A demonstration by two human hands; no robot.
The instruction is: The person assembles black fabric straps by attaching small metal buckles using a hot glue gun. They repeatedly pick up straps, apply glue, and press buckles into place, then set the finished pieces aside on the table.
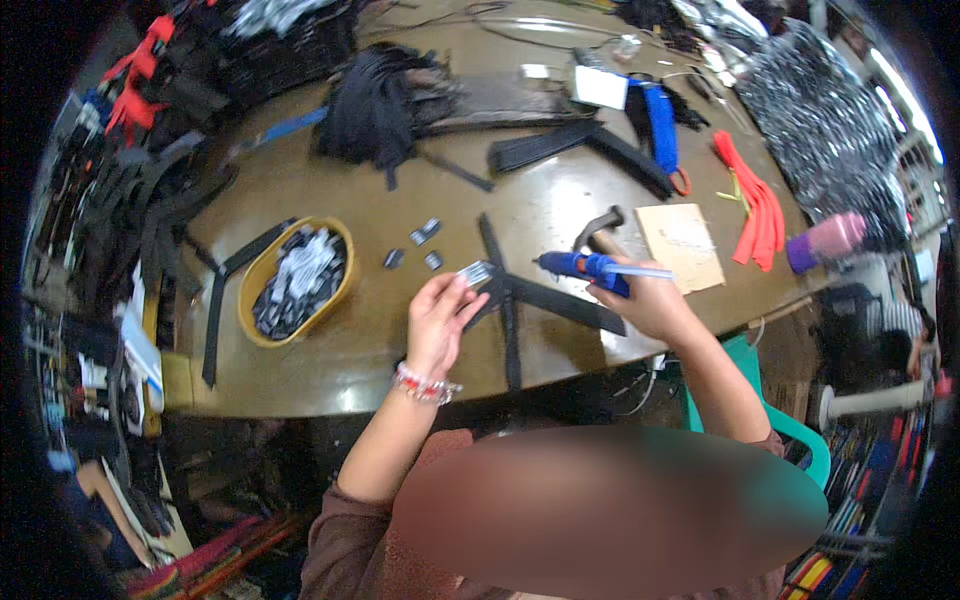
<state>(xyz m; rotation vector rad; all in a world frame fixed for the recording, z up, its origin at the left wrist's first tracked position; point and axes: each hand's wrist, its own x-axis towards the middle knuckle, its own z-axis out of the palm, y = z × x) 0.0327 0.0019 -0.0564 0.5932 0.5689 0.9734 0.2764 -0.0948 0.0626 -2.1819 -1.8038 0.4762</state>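
Note:
My left hand [437, 315] pinches a small flat silvery-white piece [475, 272] between thumb and fingers, above the table. In my right hand [650, 303] is a blue glue gun [580, 265], its nozzle pointing left toward the piece. A pale glue stick [642, 271] juts from the gun's back end. Between and below my hands, black webbing straps [560, 303] lie crossed on the table. Beyond the glue gun rests a hammer [604, 226], its handle partly hidden. A few small dark pieces [425, 231] lie to the left of the straps.
A yellow tub [347, 290] of small black and whitish pieces stands on the left. At the right are a cardboard square [680, 245], coral-red straps [757, 215] and a pink-and-purple bottle [828, 240]. Black straps [370, 110] are heaped at the back. A green chair [745, 370] stands near the front edge.

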